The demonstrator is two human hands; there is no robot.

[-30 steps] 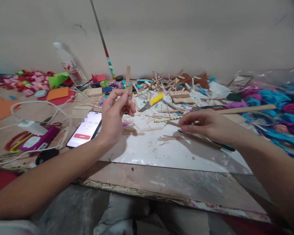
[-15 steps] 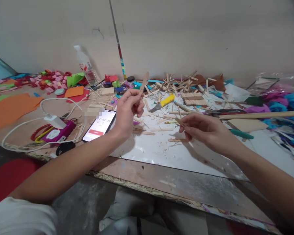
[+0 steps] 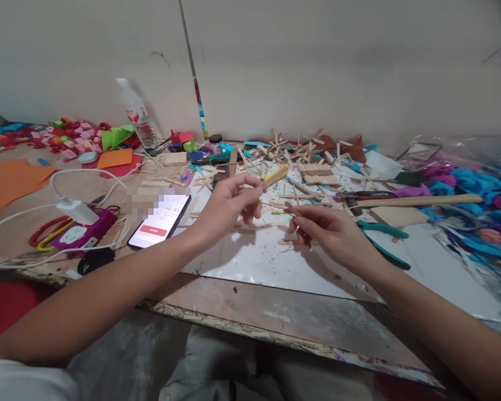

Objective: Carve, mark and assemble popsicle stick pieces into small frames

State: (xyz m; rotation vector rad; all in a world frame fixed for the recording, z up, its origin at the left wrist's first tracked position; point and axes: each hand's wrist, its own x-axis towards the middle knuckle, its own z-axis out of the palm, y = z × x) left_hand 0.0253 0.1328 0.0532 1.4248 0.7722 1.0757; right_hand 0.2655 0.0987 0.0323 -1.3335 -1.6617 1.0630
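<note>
Over the white sheet (image 3: 275,262) on the desk (image 3: 275,312), your right hand (image 3: 329,234) pinches a short stick piece (image 3: 291,208) in closed fingers. Just beside it, your left hand (image 3: 227,206) pinches a thin wooden stick (image 3: 254,186), also with closed fingers. A phone (image 3: 158,220) lies to the left and green pliers (image 3: 384,229) to the right. Beyond are a yellow cutter (image 3: 275,176) and scattered sticks (image 3: 292,147).

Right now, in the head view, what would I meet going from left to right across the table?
Orange paper → white charger → phone → left hand pinching a wooden stick → right hand pinching a short stick → green-handled pliers → blue and purple paper heap.
</note>
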